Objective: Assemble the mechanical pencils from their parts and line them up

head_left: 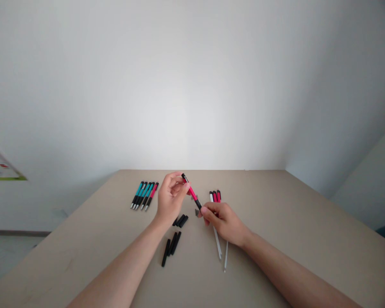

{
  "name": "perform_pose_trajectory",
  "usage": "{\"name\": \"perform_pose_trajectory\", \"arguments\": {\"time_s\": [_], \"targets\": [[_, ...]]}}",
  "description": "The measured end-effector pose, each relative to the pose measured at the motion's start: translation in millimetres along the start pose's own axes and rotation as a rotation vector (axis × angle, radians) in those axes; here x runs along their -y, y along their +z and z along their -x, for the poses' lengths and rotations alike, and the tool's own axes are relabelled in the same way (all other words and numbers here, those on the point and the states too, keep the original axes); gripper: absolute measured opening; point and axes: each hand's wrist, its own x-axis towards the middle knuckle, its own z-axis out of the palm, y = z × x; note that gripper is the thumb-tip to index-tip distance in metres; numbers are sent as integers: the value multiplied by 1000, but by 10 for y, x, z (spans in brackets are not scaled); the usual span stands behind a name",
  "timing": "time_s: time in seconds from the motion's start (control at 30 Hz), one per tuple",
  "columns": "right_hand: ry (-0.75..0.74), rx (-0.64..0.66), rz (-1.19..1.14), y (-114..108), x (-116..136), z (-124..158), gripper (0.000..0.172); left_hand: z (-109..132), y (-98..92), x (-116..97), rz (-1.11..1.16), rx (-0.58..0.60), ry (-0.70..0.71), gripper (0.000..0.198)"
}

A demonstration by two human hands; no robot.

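A red pen (pixel 192 193) with black ends is held tilted above the table, between both of my hands. My left hand (pixel 173 193) pinches its upper part near the black clip end. At the lower black end, the fingers of my right hand (pixel 223 219) are closed on it. Red barrels (pixel 218 196) and a white one (pixel 211 196) with black tops lie just behind my right hand, partly covered by it. Thin white refills (pixel 217 244) stick out below that hand. Short black tubes (pixel 181 220) lie under my left wrist, with longer black tubes (pixel 173 244) nearer me.
To the left, several teal pens (pixel 139 194) and a red pen (pixel 152 196) lie in a row with silver tips toward me. Small grey pieces (pixel 196 212) show between my hands. The beige table (pixel 276 248) meets a white wall (pixel 192 85) at its back edge.
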Motion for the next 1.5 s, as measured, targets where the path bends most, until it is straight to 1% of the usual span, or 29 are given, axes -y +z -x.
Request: {"name": "perform_pose_trajectory", "arguments": {"time_s": [0.07, 0.2, 0.27, 0.37, 0.43, 0.5, 0.57, 0.7, 0.8, 0.83, 0.93, 1.03, 1.3, 1.5], "targets": [[-15, 2, 8, -3, 22, 0, 42, 9, 16, 27, 14, 7, -35, 37], [-20, -15, 11, 4, 9, -4, 44, 61, 77, 78, 18, 74, -108, 52], [-7, -12, 6, 9, -10, -7, 44, 78, 100, 91, 17, 86, -119, 56], [21, -43, -9, 13, -41, -15, 46, 50, 73, 109, -9, 43, -111, 51], [38, -74, -11, 12, -66, -20, 47, -4, 3, 135, -61, -22, -97, 45], [53, -94, -8, 9, -91, -24, 47, -75, -101, 179, -157, -90, -83, 41], [63, -105, -4, 7, -110, -25, 47, -149, -221, 232, -290, -123, -84, 37], [68, -99, 1, 3, -117, -25, 45, -259, -442, 313, -693, -174, -116, 24], [63, -89, 5, 2, -117, -27, 43, -299, -568, 349, -1055, -142, -121, 20], [63, -90, 8, 3, -120, -28, 42, -306, -602, 362, -1093, -128, -124, 18], [64, -88, 19, 7, -131, -26, 41, -315, -677, 409, -1168, -88, -127, 13], [63, -83, 30, 11, -129, -23, 41, -316, -706, 448, -1234, -32, -132, 12], [76, -69, 27, 1, -91, -16, 42, -319, -691, 435, -1374, 81, -150, 12], [85, -68, 34, -1, -101, -17, 43, -316, -667, 406, -1464, 117, -164, 15]]}}
